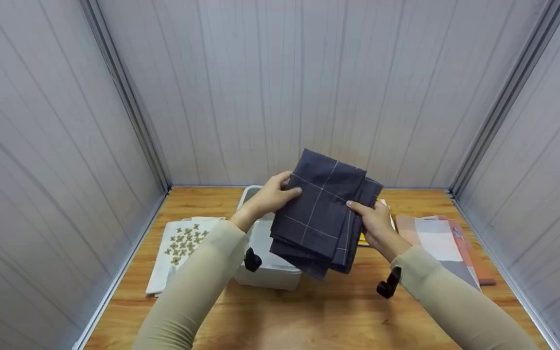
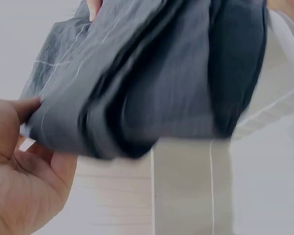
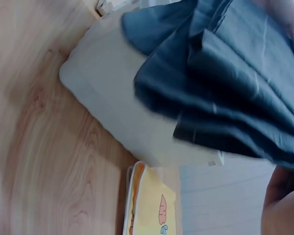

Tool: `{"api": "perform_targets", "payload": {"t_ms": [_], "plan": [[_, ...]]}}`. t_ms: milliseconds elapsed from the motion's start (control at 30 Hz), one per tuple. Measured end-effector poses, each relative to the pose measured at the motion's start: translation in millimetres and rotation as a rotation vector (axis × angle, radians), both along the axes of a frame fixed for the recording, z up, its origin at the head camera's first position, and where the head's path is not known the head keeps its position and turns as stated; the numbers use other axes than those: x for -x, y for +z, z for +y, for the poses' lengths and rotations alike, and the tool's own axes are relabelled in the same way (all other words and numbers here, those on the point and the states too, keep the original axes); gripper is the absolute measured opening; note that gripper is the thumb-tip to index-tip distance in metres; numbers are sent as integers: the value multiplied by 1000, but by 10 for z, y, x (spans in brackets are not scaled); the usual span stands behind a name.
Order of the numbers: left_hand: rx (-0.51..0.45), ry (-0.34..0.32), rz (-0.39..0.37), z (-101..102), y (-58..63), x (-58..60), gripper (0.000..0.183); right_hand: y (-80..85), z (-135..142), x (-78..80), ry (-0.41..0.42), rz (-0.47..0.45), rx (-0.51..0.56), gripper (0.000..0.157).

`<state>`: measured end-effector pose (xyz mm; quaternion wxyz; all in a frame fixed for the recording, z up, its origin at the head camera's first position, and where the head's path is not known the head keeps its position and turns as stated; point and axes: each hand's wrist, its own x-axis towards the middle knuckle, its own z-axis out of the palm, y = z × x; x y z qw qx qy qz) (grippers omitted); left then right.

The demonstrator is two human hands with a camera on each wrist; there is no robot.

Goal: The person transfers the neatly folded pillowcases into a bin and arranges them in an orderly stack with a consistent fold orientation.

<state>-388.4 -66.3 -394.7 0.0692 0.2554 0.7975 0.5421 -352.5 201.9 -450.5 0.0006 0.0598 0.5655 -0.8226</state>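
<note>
A dark folded cloth (image 1: 319, 209) with thin white grid lines is held up over the table, its layers hanging loose at the bottom. My left hand (image 1: 270, 197) grips its left edge, thumb on the front face. At the right edge my right hand (image 1: 377, 226) pinches the folds, thumb in front and the other fingers behind. Beneath and partly hidden by the cloth stands a white plastic bin (image 1: 268, 279). In the left wrist view the cloth (image 2: 137, 93) overlaps the bin's rim (image 2: 181, 196).
A folded white cloth with brown flowers (image 1: 183, 243) lies left of the bin. To the right is a folded checked cloth (image 1: 435, 243) in orange, white and grey. A yellow cloth with a carrot print (image 3: 159, 205) lies beside the bin. Panel walls (image 1: 280, 97) enclose the wooden table (image 1: 309, 321).
</note>
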Motion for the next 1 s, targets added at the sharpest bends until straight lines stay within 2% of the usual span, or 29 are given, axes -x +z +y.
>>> {"api": "perform_targets", "payload": {"t_ms": [100,200,400,500,667,867,1000], "plan": [[-12,-39,-94,-21,-25,-15,53,26,-11,16,-17,-67,-34,50],[-20,-40,-115,-23,-56,-10,59,42,-26,33,-4,-133,-42,51],[-51,0,-138,-24,-90,2,54,44,-48,38,152,-222,-11,48],[-68,14,-149,-40,-101,9,54,36,-71,28,224,-217,-61,47],[-74,38,-147,-92,-123,26,53,0,-138,4,287,-163,-154,54],[-157,50,-209,-172,-158,49,53,-56,-225,-16,311,-117,-172,77],[-156,63,-215,-232,-169,52,53,-58,-253,-13,291,-60,-145,75]]}}
